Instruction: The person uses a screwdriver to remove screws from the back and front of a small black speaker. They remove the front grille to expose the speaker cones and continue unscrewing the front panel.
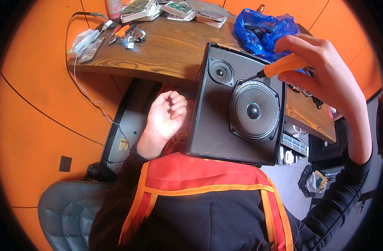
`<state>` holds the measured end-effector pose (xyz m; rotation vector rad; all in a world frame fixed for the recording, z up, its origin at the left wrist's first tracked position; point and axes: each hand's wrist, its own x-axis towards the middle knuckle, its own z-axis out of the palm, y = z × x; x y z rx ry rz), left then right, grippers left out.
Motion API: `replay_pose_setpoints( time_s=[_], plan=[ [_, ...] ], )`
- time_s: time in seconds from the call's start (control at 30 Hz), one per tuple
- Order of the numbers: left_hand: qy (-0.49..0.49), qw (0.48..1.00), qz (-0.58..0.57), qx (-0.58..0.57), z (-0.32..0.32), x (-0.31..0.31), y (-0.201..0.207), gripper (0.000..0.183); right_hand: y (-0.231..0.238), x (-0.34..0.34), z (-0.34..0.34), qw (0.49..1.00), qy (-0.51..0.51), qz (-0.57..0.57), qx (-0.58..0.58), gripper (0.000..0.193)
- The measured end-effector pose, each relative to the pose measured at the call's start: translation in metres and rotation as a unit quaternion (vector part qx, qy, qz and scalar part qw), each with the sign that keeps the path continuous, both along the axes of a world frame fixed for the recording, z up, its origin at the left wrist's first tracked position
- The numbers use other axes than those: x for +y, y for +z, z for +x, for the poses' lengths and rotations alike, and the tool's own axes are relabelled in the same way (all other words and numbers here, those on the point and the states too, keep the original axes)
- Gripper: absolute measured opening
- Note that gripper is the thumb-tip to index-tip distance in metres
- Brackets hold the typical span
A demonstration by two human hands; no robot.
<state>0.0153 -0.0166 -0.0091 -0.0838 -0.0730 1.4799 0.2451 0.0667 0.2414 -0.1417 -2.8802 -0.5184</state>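
Note:
A black speaker box (213, 121) leans in front of my body, its front turned up toward me. It carries a small tweeter (221, 72) and a large round woofer (244, 112). My right hand (319, 62) grips the orange handle of a screwdriver (285, 65). Its dark shaft slants down left, and the tip is at the woofer frame's upper left corner; whether it sits in a screw I cannot make out. Left of the box, my left hand (166, 115) is palm up with its fingers loosely curled in, and nothing shows in them.
Behind the box stands a wooden table (170, 50) with a blue plastic bag (262, 31), circuit boards in trays (139, 10) and orange-handled pliers (121, 32). A white cable (76, 79) hangs off its left side. A grey padded chair (72, 215) is at lower left.

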Motion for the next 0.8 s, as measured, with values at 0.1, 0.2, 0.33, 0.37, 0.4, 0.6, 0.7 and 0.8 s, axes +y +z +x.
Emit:
replay_pose_setpoints(
  time_s=[0.1,0.2,0.33,0.37,0.4,0.6,0.7,0.8],
  plan=[
    [0.006,1.0,-0.003,0.014,-0.0001,-0.0013,-0.0005,0.019,0.0002,-0.003,0.0029,0.982,-0.168,-0.081,-0.013,0.02],
    [0.017,0.999,-0.017,0.047,0.0005,-0.0003,-0.0005,0.018,0.0055,-0.0046,0.0046,0.993,-0.064,-0.075,-0.069,0.017],
    [0.03,0.993,-0.058,0.096,0.0044,-0.0006,-0.0025,0.016,0.0066,-0.0077,0.0058,0.995,-0.05,-0.063,-0.052,0.017],
    [0.027,0.993,-0.07,0.09,0.0042,-0.0003,-0.0031,0.015,0.0062,-0.0079,0.0056,0.994,-0.063,-0.067,-0.054,0.021],
    [0.033,0.993,-0.082,0.084,0.0044,-0.0002,-0.0038,0.016,0.0049,-0.0073,0.0046,0.994,-0.058,-0.08,-0.038,0.023],
    [0.023,0.997,-0.071,0.028,0.0011,0.0008,-0.007,0.017,0.0024,-0.007,0.0009,0.982,-0.171,-0.079,-0.025,0.022],
    [0.021,0.997,-0.07,0.026,-0.0002,0.0006,-0.007,0.017,0.0037,-0.0087,-0.0014,0.984,-0.138,-0.113,-0.015,0.018],
    [0.027,0.996,-0.076,0.036,-0.0005,0.0014,-0.0082,0.017,0.0055,-0.0088,-0.0025,0.982,-0.129,-0.134,-0.032,0.019]
  ],
)
